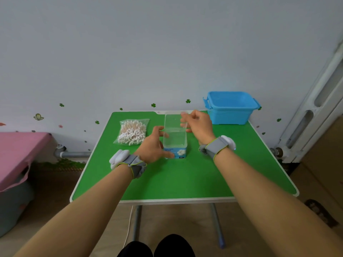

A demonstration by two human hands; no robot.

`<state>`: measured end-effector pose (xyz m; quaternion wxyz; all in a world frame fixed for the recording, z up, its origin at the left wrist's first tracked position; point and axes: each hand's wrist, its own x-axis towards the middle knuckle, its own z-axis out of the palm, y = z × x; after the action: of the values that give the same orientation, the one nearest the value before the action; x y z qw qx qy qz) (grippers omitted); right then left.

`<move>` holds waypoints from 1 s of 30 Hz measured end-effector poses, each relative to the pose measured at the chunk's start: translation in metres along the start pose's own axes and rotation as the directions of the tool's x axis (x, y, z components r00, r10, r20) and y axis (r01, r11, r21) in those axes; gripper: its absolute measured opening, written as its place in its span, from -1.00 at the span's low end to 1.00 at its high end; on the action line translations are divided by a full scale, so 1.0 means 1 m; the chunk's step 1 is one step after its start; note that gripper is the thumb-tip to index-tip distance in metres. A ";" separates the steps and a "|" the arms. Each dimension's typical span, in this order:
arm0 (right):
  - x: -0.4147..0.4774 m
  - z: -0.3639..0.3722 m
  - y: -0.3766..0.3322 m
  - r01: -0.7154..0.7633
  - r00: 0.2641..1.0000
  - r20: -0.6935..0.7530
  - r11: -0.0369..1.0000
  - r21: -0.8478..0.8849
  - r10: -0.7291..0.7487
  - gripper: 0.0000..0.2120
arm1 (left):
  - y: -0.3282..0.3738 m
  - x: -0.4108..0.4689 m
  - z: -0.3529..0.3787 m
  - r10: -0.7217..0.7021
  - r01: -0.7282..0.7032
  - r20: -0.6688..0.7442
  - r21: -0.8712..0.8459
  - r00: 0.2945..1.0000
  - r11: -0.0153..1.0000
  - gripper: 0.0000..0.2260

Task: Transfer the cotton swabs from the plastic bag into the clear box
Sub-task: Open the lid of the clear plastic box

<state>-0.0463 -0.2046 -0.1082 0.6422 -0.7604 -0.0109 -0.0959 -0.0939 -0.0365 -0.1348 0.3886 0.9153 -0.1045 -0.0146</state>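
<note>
Clear plastic box (pixel 175 140), mid-table (pixel 185 179); likely light, thin-walled, apt to slide; gripped at its left wall by left hand (pixel 154 147); lid (pixel 173 120) raised behind, pinched at its right edge by right hand (pixel 199 123); hands apart, either side. Plastic bag (pixel 143 121) of cotton swabs (pixel 131 134) lying just left, untouched; probably soft, slippery, contents loose; best taken by upper corners.

Clear box (pixel 175 138) upright — lid raised, swab bag (pixel 132 132) left
</note>
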 end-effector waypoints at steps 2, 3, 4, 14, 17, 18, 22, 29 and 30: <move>0.001 0.002 0.005 -0.029 0.999 -0.027 0.997 0.071 0.031 -0.73 | 0.000 0.000 0.001 -0.004 0.004 -0.009 -0.023 1.000 1.000 -0.01; 0.002 0.003 0.007 -0.034 0.999 -0.035 0.995 0.092 0.038 -0.74 | -0.001 -0.001 0.001 -0.007 0.006 -0.013 -0.033 1.000 0.999 0.04; 0.002 0.004 0.009 -0.035 0.998 -0.041 0.995 0.097 0.039 -0.76 | -0.001 -0.002 0.001 -0.006 0.005 -0.017 -0.037 1.000 0.999 0.09; -0.002 0.005 0.022 0.022 1.000 0.016 0.960 -0.278 -0.019 -0.86 | 0.001 -0.001 0.001 0.012 -0.012 0.005 -0.016 1.000 1.000 -0.01; -0.004 0.005 0.022 0.027 1.000 0.020 0.957 -0.290 -0.022 -0.85 | 0.002 -0.001 0.001 0.001 -0.001 0.006 -0.017 1.000 1.000 -0.05; -0.005 0.005 0.022 0.033 0.999 0.026 0.957 -0.289 -0.026 -0.85 | 0.002 -0.001 0.001 0.000 0.001 0.006 -0.019 1.000 1.000 -0.05; -0.009 0.005 0.017 0.056 0.998 0.036 0.958 -0.281 -0.048 -0.88 | 0.004 -0.003 0.002 -0.001 0.001 -0.011 -0.019 1.000 1.000 -0.01; -0.017 -0.001 0.006 0.108 0.993 -0.011 0.947 -0.302 -0.117 -0.88 | 0.011 -0.011 0.001 -0.005 0.004 -0.019 -0.029 1.000 1.000 0.06; -0.018 -0.002 0.004 0.111 0.992 -0.020 0.946 -0.303 -0.123 -0.87 | 0.013 -0.012 0.001 -0.009 0.009 -0.024 -0.027 1.000 1.000 0.07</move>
<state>-0.0638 -0.2049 -0.1143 0.5120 -0.8454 -0.0289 -0.1491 -0.1085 -0.0429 -0.1268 0.4018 0.9107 -0.0956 -0.0069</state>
